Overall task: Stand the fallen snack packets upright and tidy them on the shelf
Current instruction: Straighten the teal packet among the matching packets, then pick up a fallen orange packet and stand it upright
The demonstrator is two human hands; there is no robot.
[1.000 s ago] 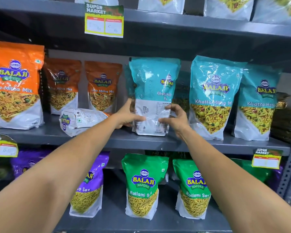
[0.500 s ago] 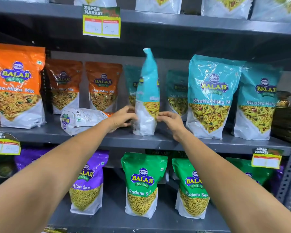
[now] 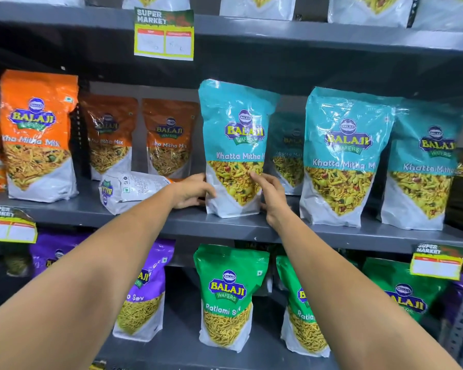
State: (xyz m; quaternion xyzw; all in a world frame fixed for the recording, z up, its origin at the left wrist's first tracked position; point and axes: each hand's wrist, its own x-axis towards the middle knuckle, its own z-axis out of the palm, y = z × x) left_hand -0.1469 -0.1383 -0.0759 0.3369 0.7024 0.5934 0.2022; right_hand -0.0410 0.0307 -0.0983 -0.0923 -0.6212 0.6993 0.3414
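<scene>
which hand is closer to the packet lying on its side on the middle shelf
Left. The left hand is just right of the fallen packet, on the left edge of the teal packet; the right hand is farther, on its right edge.

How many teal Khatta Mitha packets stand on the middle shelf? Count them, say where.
4. First packet between the left hand and right hand; second packet set back beside it; third packet further right; fourth packet rightmost. More may hide behind.

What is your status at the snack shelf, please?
Left hand and right hand hold teal packet by its lower edges. Packet upright, facing out. Fallen white packet lies left of it.
</scene>
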